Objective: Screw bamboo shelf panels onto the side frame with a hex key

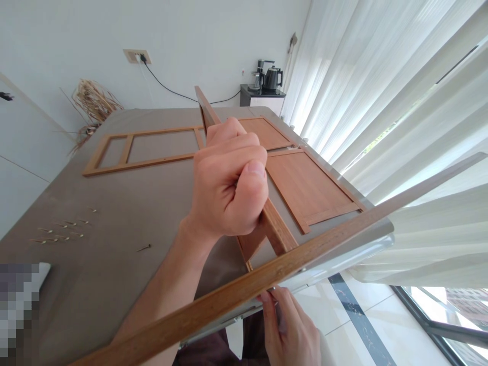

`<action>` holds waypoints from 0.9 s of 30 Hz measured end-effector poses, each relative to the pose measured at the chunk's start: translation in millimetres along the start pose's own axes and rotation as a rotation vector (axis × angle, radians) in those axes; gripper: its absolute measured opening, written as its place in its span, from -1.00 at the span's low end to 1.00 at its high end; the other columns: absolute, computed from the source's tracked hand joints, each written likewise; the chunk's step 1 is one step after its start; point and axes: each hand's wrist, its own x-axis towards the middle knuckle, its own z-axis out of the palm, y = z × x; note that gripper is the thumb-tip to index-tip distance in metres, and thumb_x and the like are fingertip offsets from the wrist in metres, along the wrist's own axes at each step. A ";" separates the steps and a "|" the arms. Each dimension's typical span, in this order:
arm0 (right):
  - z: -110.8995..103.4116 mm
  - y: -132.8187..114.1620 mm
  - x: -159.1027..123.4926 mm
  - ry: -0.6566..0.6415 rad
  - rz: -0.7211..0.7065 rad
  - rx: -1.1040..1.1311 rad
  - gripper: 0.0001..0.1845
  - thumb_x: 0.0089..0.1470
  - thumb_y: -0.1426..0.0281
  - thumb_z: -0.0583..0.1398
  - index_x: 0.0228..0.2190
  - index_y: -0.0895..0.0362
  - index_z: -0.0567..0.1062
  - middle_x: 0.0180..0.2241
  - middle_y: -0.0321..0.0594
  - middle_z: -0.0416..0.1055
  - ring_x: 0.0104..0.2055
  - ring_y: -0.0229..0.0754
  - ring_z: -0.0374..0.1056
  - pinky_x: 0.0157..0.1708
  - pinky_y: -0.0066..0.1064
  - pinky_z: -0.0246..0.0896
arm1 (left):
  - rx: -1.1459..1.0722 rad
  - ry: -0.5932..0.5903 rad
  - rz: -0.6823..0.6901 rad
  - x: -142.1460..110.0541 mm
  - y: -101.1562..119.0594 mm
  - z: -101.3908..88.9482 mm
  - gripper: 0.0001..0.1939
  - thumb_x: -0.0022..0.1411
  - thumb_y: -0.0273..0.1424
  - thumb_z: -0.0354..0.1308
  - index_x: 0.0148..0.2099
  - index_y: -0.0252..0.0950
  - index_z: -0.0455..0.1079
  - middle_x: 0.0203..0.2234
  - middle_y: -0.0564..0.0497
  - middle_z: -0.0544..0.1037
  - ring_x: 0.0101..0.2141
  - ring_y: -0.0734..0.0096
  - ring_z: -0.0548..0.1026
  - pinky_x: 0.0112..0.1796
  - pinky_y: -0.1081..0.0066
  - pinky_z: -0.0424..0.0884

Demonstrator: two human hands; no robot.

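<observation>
My left hand (pixel 231 178) is wrapped in a fist round the edge of an upright wooden panel (pixel 280 229). The near end of that panel meets a long wooden bar (pixel 229 290), which runs slantwise across the foreground from lower left to upper right. Below the bar, my right hand (pixel 292 325) holds thumb and finger pinched together close to its near face. A tiny metallic glint shows at the fingertips, too small to name. Part of the left forearm is behind the bar.
On the table (pixel 114 218) lie an open wooden frame (pixel 163 160), wooden panels (pixel 312 185), several screws (pixel 63 231) in a group and a single screw (pixel 145 247). A kettle (pixel 272 79) stands on a cabinet at the back. Curtains (pixel 381 91) hang along the right.
</observation>
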 end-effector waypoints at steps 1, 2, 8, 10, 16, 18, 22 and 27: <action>0.1 1.3 -0.2 -0.010 -0.015 -0.007 -0.71 0.29 0.18 0.11 -0.31 0.04 0.56 -0.45 -0.22 0.50 -0.44 -0.20 0.46 -0.34 -0.49 0.39 | 0.004 -0.002 0.011 0.2 -0.5 -0.1 -0.67 0.19 -0.46 -0.09 -0.59 -0.26 -0.07 -0.72 0.08 0.08 -0.59 0.40 0.13 -0.37 0.15 0.14; -0.1 2.5 -0.3 -0.021 -0.034 -0.014 -0.74 0.29 0.21 0.11 -0.30 0.04 0.56 -0.45 -0.22 0.49 -0.44 -0.20 0.46 -0.32 -0.48 0.39 | 0.007 0.003 0.014 0.3 -0.8 -0.1 -0.66 0.20 -0.46 -0.09 -0.59 -0.26 -0.07 -0.72 0.09 0.08 -0.59 0.41 0.13 -0.37 0.15 0.15; -8.1 5.3 7.4 -0.117 -0.260 -0.130 -0.84 0.29 0.40 0.10 -0.24 0.06 0.50 -0.45 -0.25 0.46 -0.46 -0.23 0.42 -0.38 -0.49 0.34 | 0.022 -0.003 -0.017 -0.6 1.8 0.6 -0.62 0.27 -0.43 -0.11 -0.59 -0.26 -0.08 -0.71 0.09 0.07 -0.57 0.41 0.11 -0.34 0.16 0.16; -10.3 3.7 10.4 -0.152 -0.333 -0.170 -0.84 0.29 0.43 0.10 -0.24 0.07 0.50 -0.47 -0.26 0.44 -0.46 -0.23 0.41 -0.42 -0.47 0.31 | 0.019 -0.004 -0.027 -0.3 3.4 0.8 -0.60 0.29 -0.42 -0.11 -0.60 -0.25 -0.08 -0.71 0.09 0.06 -0.57 0.40 0.10 -0.34 0.17 0.16; -8.0 -2.2 8.7 -0.128 -0.131 -0.060 -0.77 0.29 0.28 0.11 -0.32 0.04 0.54 -0.48 -0.25 0.49 -0.49 -0.22 0.42 -0.46 -0.47 0.28 | 0.031 -0.005 -0.005 1.3 4.9 0.1 -0.55 0.35 -0.35 -0.12 -0.60 -0.24 -0.09 -0.71 0.10 0.05 -0.58 0.38 0.11 -0.34 0.19 0.18; -7.5 -1.7 9.0 -0.154 0.106 0.053 -0.72 0.26 0.17 0.13 -0.35 0.05 0.54 -0.50 -0.25 0.51 -0.49 -0.21 0.45 -0.45 -0.47 0.31 | 0.052 -0.011 -0.002 1.7 4.4 -0.3 -0.54 0.37 -0.34 -0.14 -0.60 -0.24 -0.10 -0.71 0.10 0.04 -0.57 0.38 0.13 -0.34 0.20 0.18; -6.2 2.3 12.3 -0.246 0.498 0.430 -0.53 0.11 -0.04 0.21 -0.34 0.13 0.53 -0.43 -0.11 0.57 -0.45 -0.08 0.52 -0.51 -0.41 0.40 | 0.064 -0.018 0.025 1.4 2.4 -0.8 -0.57 0.35 -0.35 -0.15 -0.58 -0.24 -0.10 -0.71 0.11 0.06 -0.58 0.38 0.16 -0.34 0.19 0.18; -1.2 2.1 10.7 -0.224 0.700 0.691 -0.48 0.02 -0.05 0.27 -0.36 0.19 0.50 -0.37 -0.01 0.59 -0.39 -0.01 0.55 -0.38 -0.27 0.49 | 0.002 0.012 0.008 -1.2 -2.5 0.9 -0.65 0.22 -0.43 -0.09 -0.61 -0.23 -0.05 -0.71 0.08 0.10 -0.60 0.38 0.17 -0.35 0.11 0.15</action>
